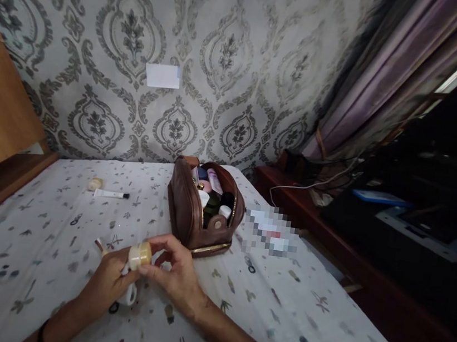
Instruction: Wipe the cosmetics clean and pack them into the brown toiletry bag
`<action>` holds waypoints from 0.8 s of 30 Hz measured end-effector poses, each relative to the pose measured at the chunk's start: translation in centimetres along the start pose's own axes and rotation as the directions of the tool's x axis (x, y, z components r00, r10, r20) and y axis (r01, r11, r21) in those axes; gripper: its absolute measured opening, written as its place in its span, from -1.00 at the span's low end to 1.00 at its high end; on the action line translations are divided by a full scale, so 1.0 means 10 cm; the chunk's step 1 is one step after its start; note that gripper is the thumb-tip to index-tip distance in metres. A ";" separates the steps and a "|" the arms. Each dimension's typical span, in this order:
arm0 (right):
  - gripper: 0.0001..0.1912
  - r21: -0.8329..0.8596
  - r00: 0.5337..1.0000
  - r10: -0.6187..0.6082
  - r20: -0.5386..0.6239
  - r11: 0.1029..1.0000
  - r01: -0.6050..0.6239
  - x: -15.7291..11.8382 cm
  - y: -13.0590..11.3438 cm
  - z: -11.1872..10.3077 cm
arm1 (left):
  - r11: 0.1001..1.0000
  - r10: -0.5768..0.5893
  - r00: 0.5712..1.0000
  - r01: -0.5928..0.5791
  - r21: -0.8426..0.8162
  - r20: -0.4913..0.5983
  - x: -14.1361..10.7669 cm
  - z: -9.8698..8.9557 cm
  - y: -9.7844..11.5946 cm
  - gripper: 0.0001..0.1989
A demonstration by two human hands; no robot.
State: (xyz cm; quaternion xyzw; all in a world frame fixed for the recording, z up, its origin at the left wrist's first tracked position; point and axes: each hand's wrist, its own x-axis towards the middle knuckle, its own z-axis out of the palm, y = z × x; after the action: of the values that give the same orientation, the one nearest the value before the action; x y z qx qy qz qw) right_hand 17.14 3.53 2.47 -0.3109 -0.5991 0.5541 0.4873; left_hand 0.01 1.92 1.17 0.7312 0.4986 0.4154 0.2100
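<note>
A small round jar [134, 258] with a cream body and a gold-yellow lid is held between my two hands. My left hand [109, 274] is closed around the body side, its fingertips mostly hidden. Finger and thumb of my right hand [176, 275] pinch the lid side. A white looped thing [130, 294] shows below my left palm; its kind is unclear. Just beyond that hand a thin stick-like thing [99, 244] pokes out. Past my right hand stands an unzipped brown toiletry bag [184, 207], with several bottles, tubes and white-capped containers inside.
At the left of the patterned tablecloth [58, 216] lie a white tube [110, 194] with a black cap and a small yellowish jar [95, 183]. A blurred-out packet [273, 232] is right of the bag. Wooden furniture [1, 107] borders the left; a cable [314, 189] runs along the right.
</note>
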 end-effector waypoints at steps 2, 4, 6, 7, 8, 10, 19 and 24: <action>-0.64 -0.105 0.996 -0.084 0.007 0.991 0.084 -0.02 0.01 -0.01 | 0.999 -0.009 1.000 0.009 -0.035 0.001 0.00 0.01 0.00 -0.61; -0.65 -0.195 0.986 -0.162 0.033 0.967 0.165 -0.03 0.01 -0.04 | 0.998 -0.008 1.000 0.008 -0.062 0.013 0.00 0.02 0.01 -0.61; -0.66 -0.257 0.971 -0.230 0.056 0.937 0.237 -0.02 -0.01 -0.09 | 0.997 -0.001 1.000 0.004 -0.083 0.031 -0.01 0.01 0.03 -0.62; -0.67 -0.281 0.965 -0.255 0.064 0.923 0.263 -0.02 -0.02 -0.12 | 0.996 0.002 0.999 0.002 -0.088 0.045 -0.01 0.01 0.04 -0.63; -0.68 -0.300 0.960 -0.270 0.071 0.912 0.279 -0.02 -0.04 -0.16 | 0.996 0.006 0.998 -0.001 -0.087 0.063 -0.01 0.01 0.06 -0.63; -0.69 -0.329 0.957 -0.284 0.068 0.899 0.290 -0.01 -0.10 -0.23 | 0.998 0.020 0.995 -0.014 -0.069 0.095 -0.01 0.01 0.09 -0.62; -0.70 -0.494 0.926 -0.308 -0.217 0.853 0.168 0.11 -0.55 -0.91 | 0.992 0.118 0.985 -0.121 0.019 0.124 -0.02 0.04 0.07 -0.58; -0.70 -0.607 0.893 -0.369 -0.259 0.781 0.146 0.27 -0.77 -1.26 | 0.993 0.109 0.980 -0.114 0.025 0.165 -0.04 0.05 0.06 -0.58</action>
State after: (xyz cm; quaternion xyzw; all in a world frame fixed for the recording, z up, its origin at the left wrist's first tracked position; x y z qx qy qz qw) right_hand 29.21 9.07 9.39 -0.4532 -0.6738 0.2075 0.5455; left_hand 0.70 1.39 1.11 0.7931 0.4452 0.3565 0.2138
